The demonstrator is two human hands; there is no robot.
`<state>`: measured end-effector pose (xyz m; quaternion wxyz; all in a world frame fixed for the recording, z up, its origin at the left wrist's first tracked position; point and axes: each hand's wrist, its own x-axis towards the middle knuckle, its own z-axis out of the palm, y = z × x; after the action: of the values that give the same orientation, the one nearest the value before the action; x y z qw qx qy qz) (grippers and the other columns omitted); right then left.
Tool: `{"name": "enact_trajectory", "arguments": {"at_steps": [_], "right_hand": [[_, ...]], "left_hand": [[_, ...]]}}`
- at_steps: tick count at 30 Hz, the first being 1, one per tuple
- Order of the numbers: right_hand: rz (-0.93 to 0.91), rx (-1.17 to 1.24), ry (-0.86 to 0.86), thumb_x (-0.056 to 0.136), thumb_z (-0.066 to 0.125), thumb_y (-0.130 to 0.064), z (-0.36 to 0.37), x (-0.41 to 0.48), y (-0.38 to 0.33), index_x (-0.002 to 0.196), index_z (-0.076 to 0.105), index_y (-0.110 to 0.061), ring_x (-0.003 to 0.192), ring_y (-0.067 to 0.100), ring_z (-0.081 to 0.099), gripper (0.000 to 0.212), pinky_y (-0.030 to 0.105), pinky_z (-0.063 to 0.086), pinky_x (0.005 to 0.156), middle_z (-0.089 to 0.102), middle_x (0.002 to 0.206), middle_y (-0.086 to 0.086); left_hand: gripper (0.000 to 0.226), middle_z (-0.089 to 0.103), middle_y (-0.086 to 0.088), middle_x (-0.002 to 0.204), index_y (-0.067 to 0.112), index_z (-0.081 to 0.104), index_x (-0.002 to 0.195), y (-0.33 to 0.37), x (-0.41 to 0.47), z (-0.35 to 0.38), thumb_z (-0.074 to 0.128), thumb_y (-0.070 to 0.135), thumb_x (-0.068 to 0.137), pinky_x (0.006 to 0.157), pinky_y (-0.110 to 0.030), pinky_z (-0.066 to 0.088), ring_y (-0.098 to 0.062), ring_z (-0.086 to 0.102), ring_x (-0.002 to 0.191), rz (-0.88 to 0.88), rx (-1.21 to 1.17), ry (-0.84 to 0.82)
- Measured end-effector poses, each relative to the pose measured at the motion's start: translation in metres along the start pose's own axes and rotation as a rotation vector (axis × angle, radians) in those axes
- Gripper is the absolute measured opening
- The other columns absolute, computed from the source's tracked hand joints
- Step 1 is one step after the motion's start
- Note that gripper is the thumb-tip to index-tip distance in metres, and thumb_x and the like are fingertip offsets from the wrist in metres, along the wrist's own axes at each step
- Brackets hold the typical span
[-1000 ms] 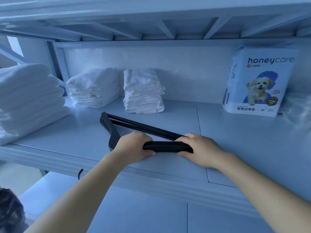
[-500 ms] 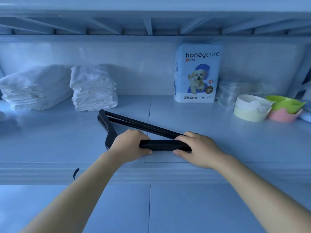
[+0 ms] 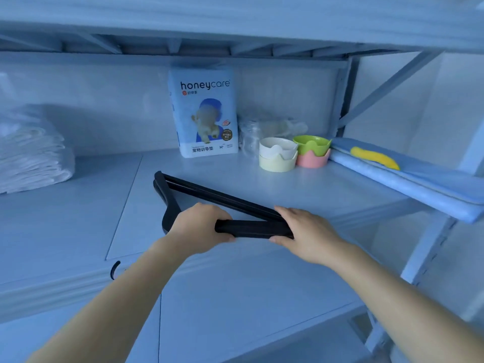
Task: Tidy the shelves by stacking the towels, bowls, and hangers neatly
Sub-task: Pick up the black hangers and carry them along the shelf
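I hold the stacked black hangers [image 3: 222,199] at centre frame, lying flat on the shelf [image 3: 78,231] near its front edge. The left grip [image 3: 199,226] wraps one end of the near arm and the right grip [image 3: 306,231] clamps the other, both closed on the hangers. Risk: a hook [image 3: 115,269] overhangs the edge. An uneven release could fan the stack or tip it off. The bowls [image 3: 279,155], upper right, stand well apart.
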<state>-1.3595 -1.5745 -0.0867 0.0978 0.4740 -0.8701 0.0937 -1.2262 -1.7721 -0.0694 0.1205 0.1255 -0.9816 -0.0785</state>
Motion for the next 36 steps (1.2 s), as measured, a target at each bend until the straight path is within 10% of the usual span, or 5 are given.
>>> {"name": "enact_trajectory", "arguments": {"at_steps": [27,36], "right_hand": [[0.319,-0.131,0.229,0.091,0.039,-0.056,-0.081,-0.204,0.198,0.143,0.019,-0.02,0.109,0.02,0.052,0.067,0.033,0.042,0.082,0.046,0.131,-0.001],[0.366,-0.19,0.303,0.09,0.038,-0.058,-0.104,-0.201,0.256,0.144,0.018,-0.019,0.112,0.022,0.051,0.069,0.034,0.045,0.082,0.048,0.13,-0.001]], "left_hand": [[0.013,0.043,0.015,0.075,0.036,0.058,0.088,0.287,0.075,0.028,0.061,0.047,0.081,0.051,-0.023,0.023,-0.008,0.043,0.079,0.474,0.117,0.085],[0.015,0.051,0.01,0.083,0.031,0.061,0.088,0.332,0.123,0.023,0.062,0.045,0.081,0.073,-0.034,0.047,-0.011,0.052,0.083,0.542,0.087,0.131]]}}
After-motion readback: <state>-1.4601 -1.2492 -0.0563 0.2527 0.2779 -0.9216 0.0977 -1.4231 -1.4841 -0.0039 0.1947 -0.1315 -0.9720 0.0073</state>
